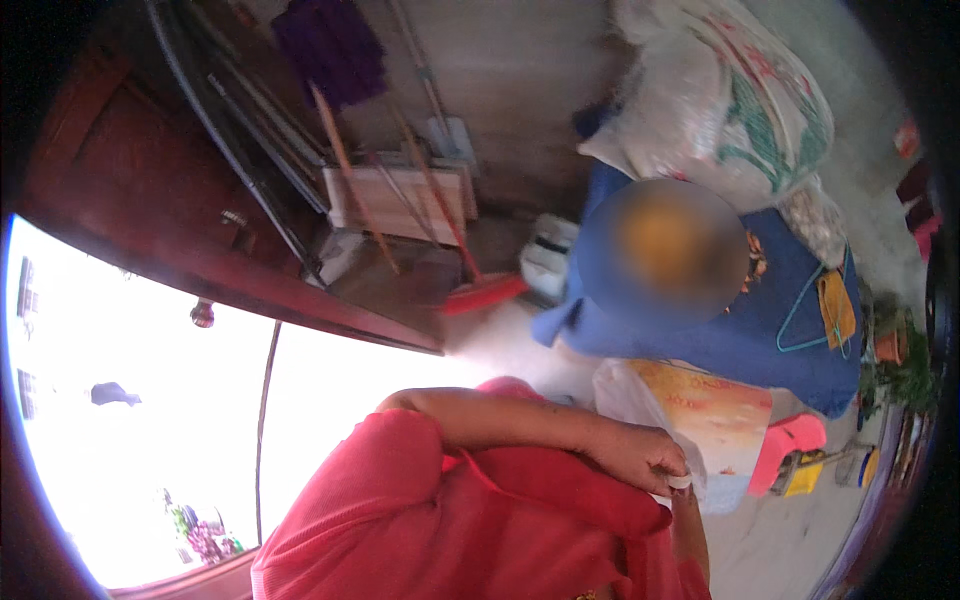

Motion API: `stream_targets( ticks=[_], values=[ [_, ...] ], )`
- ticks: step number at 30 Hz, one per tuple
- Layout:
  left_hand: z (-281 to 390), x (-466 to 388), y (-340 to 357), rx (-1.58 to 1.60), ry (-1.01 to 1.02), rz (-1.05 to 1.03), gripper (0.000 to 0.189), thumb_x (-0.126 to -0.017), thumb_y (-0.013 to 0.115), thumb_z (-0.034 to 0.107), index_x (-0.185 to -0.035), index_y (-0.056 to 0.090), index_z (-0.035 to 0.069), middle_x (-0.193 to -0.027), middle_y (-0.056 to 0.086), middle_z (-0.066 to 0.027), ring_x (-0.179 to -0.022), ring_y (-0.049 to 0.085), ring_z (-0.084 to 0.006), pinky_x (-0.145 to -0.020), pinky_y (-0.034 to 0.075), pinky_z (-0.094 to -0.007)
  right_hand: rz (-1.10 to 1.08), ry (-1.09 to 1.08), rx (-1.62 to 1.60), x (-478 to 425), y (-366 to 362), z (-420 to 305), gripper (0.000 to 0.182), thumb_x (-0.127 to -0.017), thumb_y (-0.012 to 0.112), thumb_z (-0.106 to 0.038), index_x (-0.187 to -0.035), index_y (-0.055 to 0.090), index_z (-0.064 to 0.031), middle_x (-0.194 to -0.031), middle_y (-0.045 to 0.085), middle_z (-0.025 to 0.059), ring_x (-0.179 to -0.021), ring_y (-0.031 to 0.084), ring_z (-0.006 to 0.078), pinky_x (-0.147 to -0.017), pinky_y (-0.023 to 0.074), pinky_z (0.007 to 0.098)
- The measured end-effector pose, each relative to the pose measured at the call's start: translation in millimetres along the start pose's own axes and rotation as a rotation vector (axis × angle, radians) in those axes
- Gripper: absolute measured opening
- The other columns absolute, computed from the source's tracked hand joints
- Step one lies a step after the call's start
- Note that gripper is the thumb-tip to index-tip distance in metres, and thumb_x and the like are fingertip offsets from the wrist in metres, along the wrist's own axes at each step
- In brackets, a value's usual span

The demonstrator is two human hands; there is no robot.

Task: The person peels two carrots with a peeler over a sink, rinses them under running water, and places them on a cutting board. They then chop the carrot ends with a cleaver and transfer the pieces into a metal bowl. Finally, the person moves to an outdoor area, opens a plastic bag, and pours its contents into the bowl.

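My left hand (651, 459) is bent at the wrist, its fingers closed on a small white piece (679, 481), too blurred to name. Just below it, my right hand (681, 496) meets the same piece, with most of its fingers hidden. Beside both hands hangs a translucent white plastic bag (628, 391); I cannot tell whether the piece belongs to it. Behind them is a printed sheet or bag (709, 401) in orange and white. Red clothing (465, 525) covers my arm's upper part and torso.
A blue cloth (795, 322) carries a large plastic sack (720, 105), a teal hanger (796, 315) and a blurred round patch. A red broom (486, 292) and a purple mop (330, 52) stand by the wall. A dark red door (165, 195) borders the bright doorway. A pink plastic object (784, 450) is at right.
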State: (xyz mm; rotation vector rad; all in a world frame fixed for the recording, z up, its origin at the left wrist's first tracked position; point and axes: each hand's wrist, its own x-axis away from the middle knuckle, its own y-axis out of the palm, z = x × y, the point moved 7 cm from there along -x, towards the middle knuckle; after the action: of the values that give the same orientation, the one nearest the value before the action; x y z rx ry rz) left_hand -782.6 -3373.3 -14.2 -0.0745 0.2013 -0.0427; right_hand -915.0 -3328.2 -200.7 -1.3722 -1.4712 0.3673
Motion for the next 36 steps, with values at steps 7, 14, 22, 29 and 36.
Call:
stream_targets(
  ticks=[7,14,22,29,36],
  values=[
    [41.2,73.2,-5.0,-0.098,0.070,0.379,0.016,-0.081,0.058,0.013,-0.085,0.053,-0.002,-0.080,0.054,-0.0166,-0.080,0.055,-0.0308,-0.069,0.042,-0.0380,-0.295,-0.403,0.016,1.3,59.5,-108.1,0.039,-0.077,0.056,-0.025,-0.109,0.049,-0.0027,-0.096,0.058,0.0229,-0.088,0.057,0.0355,-0.074,0.0453,0.0405],
    [71.3,198.0,40.3,-0.167,0.114,0.758,0.015,-0.082,0.057,0.011,-0.087,0.055,-0.003,-0.081,0.055,-0.0175,-0.079,0.055,-0.0331,-0.068,0.043,-0.0364,-0.582,-0.726,0.168,30.1,138.1,-217.0,0.036,-0.079,0.054,-0.027,-0.106,0.049,-0.0028,-0.097,0.058,0.0226,-0.090,0.056,0.0358,-0.075,0.0443,0.0410],
    [107.0,266.4,111.0,-0.366,-0.023,1.049,0.017,-0.081,0.057,0.012,-0.084,0.054,-0.005,-0.079,0.054,-0.0186,-0.076,0.054,-0.0335,-0.067,0.042,-0.0366,-0.714,-0.894,0.386,69.8,184.8,-250.8,0.034,-0.082,0.051,-0.030,-0.103,0.050,-0.0029,-0.098,0.057,0.0223,-0.091,0.056,0.0362,-0.076,0.0431,0.0415],
    [129.4,297.7,137.2,-0.465,-0.109,1.305,0.022,-0.085,0.055,0.012,-0.073,0.046,-0.004,-0.068,0.047,-0.0156,-0.063,0.050,-0.0288,-0.058,0.038,-0.0350,-0.793,-0.943,0.507,67.3,187.6,-238.7,0.033,-0.084,0.049,-0.032,-0.100,0.050,-0.0030,-0.099,0.057,0.0220,-0.093,0.055,0.0365,-0.077,0.0421,0.0419],
    [126.9,320.8,158.9,-0.438,-0.184,1.574,0.022,-0.083,0.059,0.017,-0.077,0.052,-0.003,-0.062,0.047,-0.0163,-0.058,0.046,-0.0284,-0.055,0.038,-0.0352,-0.816,-1.032,0.657,67.7,183.5,-236.8,0.026,-0.088,0.045,-0.023,-0.098,0.049,0.0008,-0.099,0.057,0.0256,-0.095,0.054,0.0400,-0.079,0.0428,0.0435]
  ],
)
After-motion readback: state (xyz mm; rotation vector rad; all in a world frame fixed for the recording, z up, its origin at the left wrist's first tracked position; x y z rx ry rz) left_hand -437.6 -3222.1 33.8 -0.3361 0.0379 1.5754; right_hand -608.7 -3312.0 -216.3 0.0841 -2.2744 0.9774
